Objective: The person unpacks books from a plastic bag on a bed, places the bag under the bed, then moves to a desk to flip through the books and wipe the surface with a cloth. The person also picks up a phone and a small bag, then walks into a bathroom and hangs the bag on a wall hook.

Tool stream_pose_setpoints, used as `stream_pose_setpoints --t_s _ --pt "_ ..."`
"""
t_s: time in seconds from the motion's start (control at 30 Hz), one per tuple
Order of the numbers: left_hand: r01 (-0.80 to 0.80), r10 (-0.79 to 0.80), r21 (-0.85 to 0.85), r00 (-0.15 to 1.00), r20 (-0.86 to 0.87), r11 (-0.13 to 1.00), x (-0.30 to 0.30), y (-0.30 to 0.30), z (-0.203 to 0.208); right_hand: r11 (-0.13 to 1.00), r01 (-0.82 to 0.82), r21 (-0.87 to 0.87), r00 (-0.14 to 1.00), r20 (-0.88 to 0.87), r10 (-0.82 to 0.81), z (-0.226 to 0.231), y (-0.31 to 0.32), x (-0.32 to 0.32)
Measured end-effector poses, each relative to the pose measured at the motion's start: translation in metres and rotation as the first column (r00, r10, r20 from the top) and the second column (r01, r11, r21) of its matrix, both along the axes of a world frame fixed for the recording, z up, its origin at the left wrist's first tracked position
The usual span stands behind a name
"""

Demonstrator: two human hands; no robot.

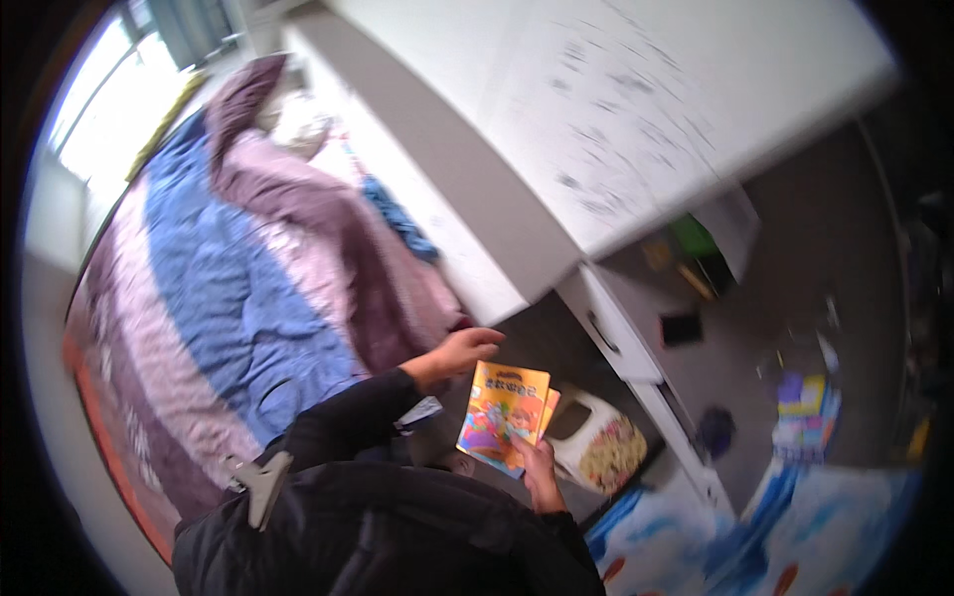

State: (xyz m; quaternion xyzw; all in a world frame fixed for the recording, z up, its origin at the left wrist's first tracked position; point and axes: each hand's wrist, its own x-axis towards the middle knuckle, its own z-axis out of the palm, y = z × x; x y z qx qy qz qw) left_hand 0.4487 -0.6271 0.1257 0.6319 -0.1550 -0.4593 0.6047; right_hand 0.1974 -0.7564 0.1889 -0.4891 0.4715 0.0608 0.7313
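Two or more thin children's picture books point(505, 405) with bright orange-yellow covers are stacked in my right hand point(538, 467). That hand pinches them at their lower right corner, thumb on the front cover. My left hand point(465, 353) is just above the books' upper left, apart from them, its fingers stretched to the right and holding nothing visible. Beyond the books, partly covered by them, is a cream-coloured plastic seat or stool point(596, 442) with a patterned pad.
A bed with a striped blue, pink and mauve quilt point(229, 268) lies to the left. White furniture with dark scribbles point(636, 109) stands ahead. A drawer point(611, 323) with a dark handle is close to the right. Papers and packets point(803, 407) lie further right.
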Motion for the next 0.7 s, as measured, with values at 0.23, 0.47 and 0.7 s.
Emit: stream_pose_setpoints --t_s 0.23,0.47,0.7 --pt "0.315 -0.313 -0.003 0.942 -0.125 0.949 -0.050 0.004 0.075 0.963 0.269 0.035 0.942 0.201 -0.270 0.048 -0.031 -0.047" --pt "0.302 -0.423 -0.297 0.665 -0.616 0.906 -0.146 -0.053 0.139 0.989 0.140 0.050 0.926 0.348 -0.149 0.092 -0.052 -0.103" --pt "0.221 -0.321 -0.234 0.668 -0.672 0.947 -0.202 -0.079 0.161 0.988 0.100 -0.121 0.955 0.289 -0.061 0.098 -0.085 -0.156"
